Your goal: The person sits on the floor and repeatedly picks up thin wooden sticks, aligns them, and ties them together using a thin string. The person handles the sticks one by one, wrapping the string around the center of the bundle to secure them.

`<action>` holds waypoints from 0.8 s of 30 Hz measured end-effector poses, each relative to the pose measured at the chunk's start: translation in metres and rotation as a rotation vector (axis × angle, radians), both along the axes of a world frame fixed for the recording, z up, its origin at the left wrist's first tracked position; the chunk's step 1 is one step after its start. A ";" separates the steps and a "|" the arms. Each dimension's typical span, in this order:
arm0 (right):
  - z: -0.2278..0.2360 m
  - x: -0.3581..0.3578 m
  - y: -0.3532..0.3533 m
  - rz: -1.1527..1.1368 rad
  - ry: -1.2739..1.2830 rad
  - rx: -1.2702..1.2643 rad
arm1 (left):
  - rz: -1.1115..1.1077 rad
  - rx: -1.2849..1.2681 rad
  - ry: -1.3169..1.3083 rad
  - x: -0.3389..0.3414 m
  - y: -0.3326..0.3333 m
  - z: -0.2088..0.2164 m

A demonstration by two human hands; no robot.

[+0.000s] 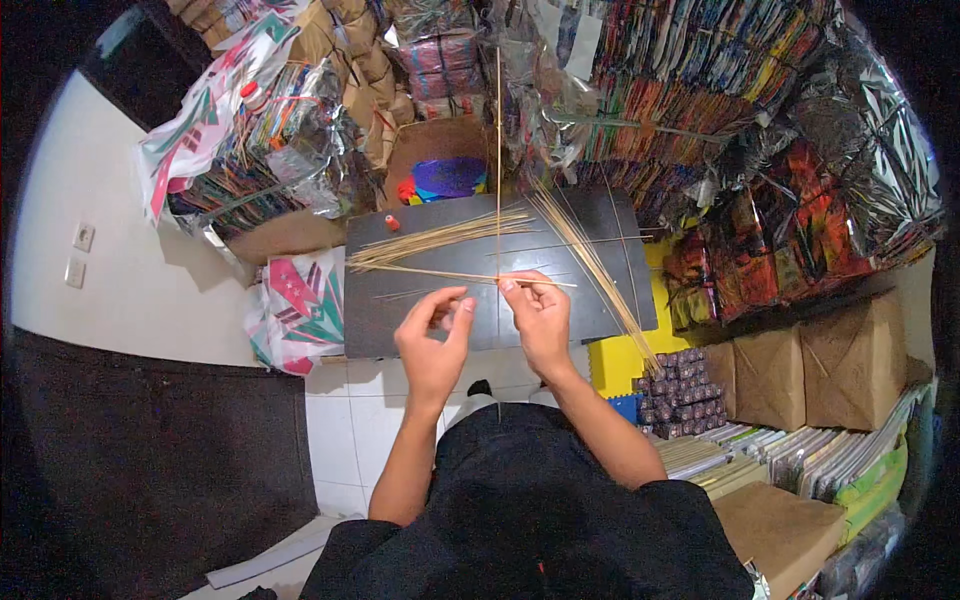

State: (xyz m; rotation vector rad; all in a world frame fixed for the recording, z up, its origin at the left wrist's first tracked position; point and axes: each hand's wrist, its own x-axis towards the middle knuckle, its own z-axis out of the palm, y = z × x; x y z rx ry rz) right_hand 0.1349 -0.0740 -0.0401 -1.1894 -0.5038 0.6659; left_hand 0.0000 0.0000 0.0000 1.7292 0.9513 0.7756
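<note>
My right hand (543,322) pinches two thin bamboo sticks where they cross, thumb in front. One bamboo stick (499,150) stands upright in the view; the other, a crosswise bamboo stick (430,271), runs left to right. A small orange spot shows at the crossing. Just left of it, my left hand (433,335) is curled, thumb and index tips close together; anything between them is too fine to make out. Beyond my hands, a bundle of bamboo sticks (440,238) lies on the dark table (400,325). Another bundle (590,260) lies slanted at the right.
A small red spool (391,223) stands at the table's far left. Stacked colourful packs (660,100) rise behind. To the right are brown paper parcels (850,360) and a pile of small dark boxes (685,395). A printed plastic bag (295,310) hangs by the left edge.
</note>
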 end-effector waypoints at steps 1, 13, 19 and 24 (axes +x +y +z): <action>0.002 0.002 0.001 0.006 -0.028 -0.008 | 0.007 0.209 0.059 -0.003 0.001 0.010; 0.027 -0.001 0.012 0.257 -0.384 -0.071 | -0.363 -0.110 -0.046 -0.014 0.062 0.030; 0.028 0.001 0.009 0.299 -0.393 -0.127 | -0.432 -0.168 -0.121 -0.016 0.061 0.021; 0.031 0.001 0.007 0.283 -0.354 -0.118 | -0.356 -0.206 -0.096 -0.021 0.064 0.014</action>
